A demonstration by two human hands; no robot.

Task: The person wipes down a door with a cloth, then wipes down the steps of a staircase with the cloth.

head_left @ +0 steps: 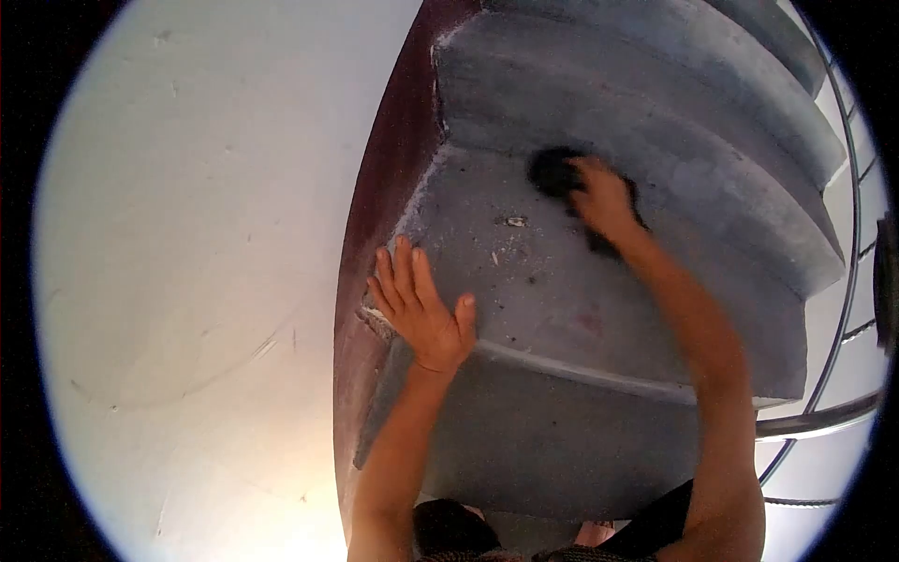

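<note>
My right hand (604, 201) is closed on a black cloth (554, 173), pressed to the grey stair tread (646, 323) near the foot of the riser behind it. Motion smears both the hand and the cloth, and part of the cloth is hidden under my palm and wrist. To the left, my left hand (421, 314) lies with fingers spread at the front left corner of the same step, beside the dark red skirting (389, 187). Between the two hands, small pale debris (513, 222) and dark specks are scattered over the tread.
More curved grey steps (646, 112) rise behind this one. A white wall (206, 234) runs along the left. On the right is a metal railing (850, 234) with thin bars. The rounded front edge (590, 373) of the step faces me.
</note>
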